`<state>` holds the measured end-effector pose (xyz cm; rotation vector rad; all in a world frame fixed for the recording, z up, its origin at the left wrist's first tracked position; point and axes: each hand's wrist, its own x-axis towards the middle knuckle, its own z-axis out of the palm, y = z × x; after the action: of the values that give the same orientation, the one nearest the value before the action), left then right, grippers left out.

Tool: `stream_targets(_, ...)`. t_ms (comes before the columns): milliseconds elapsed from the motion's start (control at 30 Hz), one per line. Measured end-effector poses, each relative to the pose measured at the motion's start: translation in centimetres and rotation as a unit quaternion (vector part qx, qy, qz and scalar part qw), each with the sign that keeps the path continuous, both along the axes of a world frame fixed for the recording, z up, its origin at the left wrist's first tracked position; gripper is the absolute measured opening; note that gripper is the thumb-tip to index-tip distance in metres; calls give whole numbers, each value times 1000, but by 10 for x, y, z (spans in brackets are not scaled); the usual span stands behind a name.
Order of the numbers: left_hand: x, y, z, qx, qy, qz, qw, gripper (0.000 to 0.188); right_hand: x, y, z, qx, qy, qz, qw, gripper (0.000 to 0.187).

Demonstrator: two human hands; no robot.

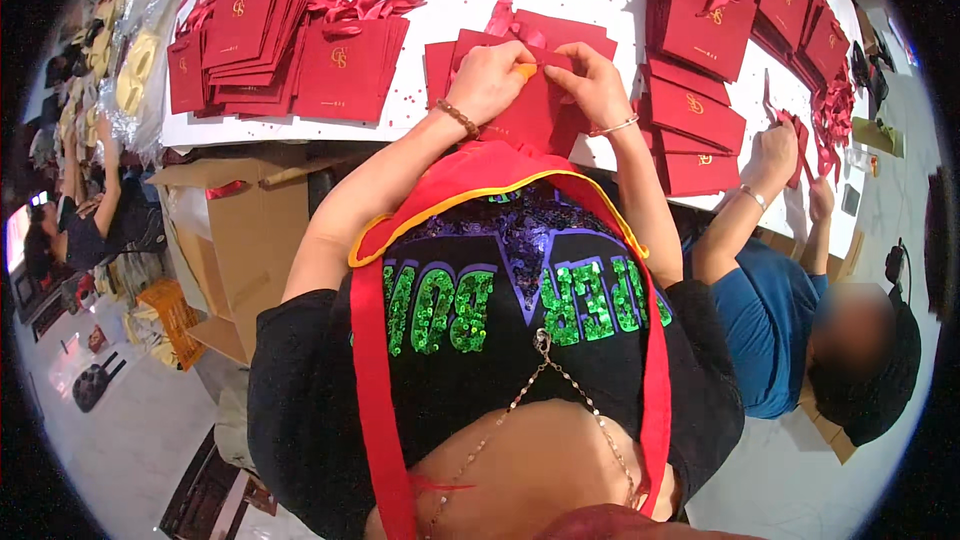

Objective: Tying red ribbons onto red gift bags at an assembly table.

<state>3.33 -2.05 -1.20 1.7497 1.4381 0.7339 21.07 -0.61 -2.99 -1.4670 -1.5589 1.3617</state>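
A dark red paper bag (pixel 538 118) lies flat at the near edge of the white table in front of me. My left hand (pixel 489 83), with a beaded bracelet at its wrist, is closed at the bag's upper part. A small orange piece (pixel 525 70) shows at its fingertips; whether it is a finger cover or a tool I cannot tell. Close by, my right hand (pixel 596 88), wearing a thin bangle, pinches at the same bag. What lies between the fingertips is too small to see. A red ribbon (pixel 503 18) rises just beyond, over more red bags (pixel 565 32).
Red bags with ribbons stand in stacks at left (pixel 340 65) and right (pixel 700 110) on the white table (pixel 440 10). A co-worker's hand (pixel 777 152) holds ribbon at right. An opened cardboard box (pixel 255 240) stands below the table at left, near an orange crate (pixel 170 320).
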Motion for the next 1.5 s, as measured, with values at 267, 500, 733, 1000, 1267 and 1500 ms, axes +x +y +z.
stream_targets(267,0,8,5,-52,66,-7,996,21,-1,1,4,7,-69,31,997,25)
stream_targets(500,-3,12,1,-118,34,0,992,22,-3,-2,2,34,-44,32,998,24)
stream_targets(733,0,9,-1,-37,103,12,994,20,-5,-5,-12,77,18,33,996,21)
stream_targets(1000,6,-5,-14,-42,-1,79,996,14,-5,-10,-6,32,20,30,999,21)
stream_targets(1267,8,-13,-12,0,-80,90,993,13,-3,-12,4,35,39,34,998,18)
stream_targets(1500,-26,11,8,343,216,-87,910,26,-6,-17,-2,28,76,34,996,19)
